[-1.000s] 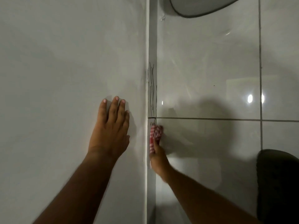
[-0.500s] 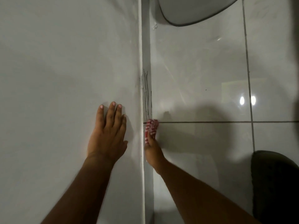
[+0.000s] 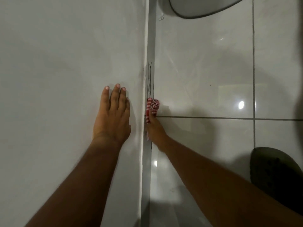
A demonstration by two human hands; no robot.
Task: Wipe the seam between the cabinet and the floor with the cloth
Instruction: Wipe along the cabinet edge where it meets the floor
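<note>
The white cabinet (image 3: 65, 79) fills the left half of the view. Its edge meets the glossy tiled floor (image 3: 205, 71) along a grey seam (image 3: 150, 46) running top to bottom. My left hand (image 3: 113, 115) lies flat on the cabinet face, fingers together, holding nothing. My right hand (image 3: 155, 130) is pressed into the seam, holding a bunched red-and-white checked cloth (image 3: 151, 106) against it. Thin dark scribble lines (image 3: 149, 76) mark the seam just above the cloth.
A pale rounded object with a dark rim (image 3: 201, 7) sits on the floor at the top. A dark rounded shape (image 3: 275, 174) lies at the lower right. Grout lines (image 3: 229, 118) cross the tiles, with light glare spots on them.
My right hand has slid the cloth farther up the seam, past the horizontal grout line toward the scribble marks. My left hand stays flat on the cabinet.
</note>
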